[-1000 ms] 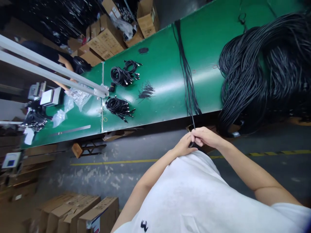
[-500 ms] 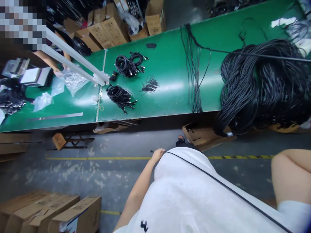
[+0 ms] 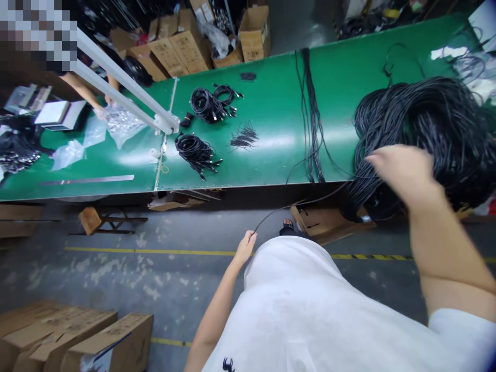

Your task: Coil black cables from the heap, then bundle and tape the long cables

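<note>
My left hand [image 3: 245, 248] is closed on a thin black cable [image 3: 274, 211] in front of my waist. From there the cable curves up over the table's front edge toward my right hand [image 3: 406, 173]. That hand is raised before a big heap of black cables [image 3: 387, 111], its fingers pinched together on the cable; its far side is slightly blurred. Between the hands, a bundle of straight black cables [image 3: 310, 108] lies across the green table [image 3: 273, 139], with loose strands curling off its near end.
Coiled cables with metal plugs [image 3: 196, 151], more coils [image 3: 209, 103] and short black ties [image 3: 244, 136] lie left on the table. A white post [image 3: 127, 111] rises there. Another person's hands [image 3: 104, 109] touch a plastic bag. A carton [image 3: 321, 219] sits under the table edge.
My right arm has swung from the right side to in front of the cable heap. The cable stretched across my shirt now arcs over the table edge. The long strand over the table has dropped.
</note>
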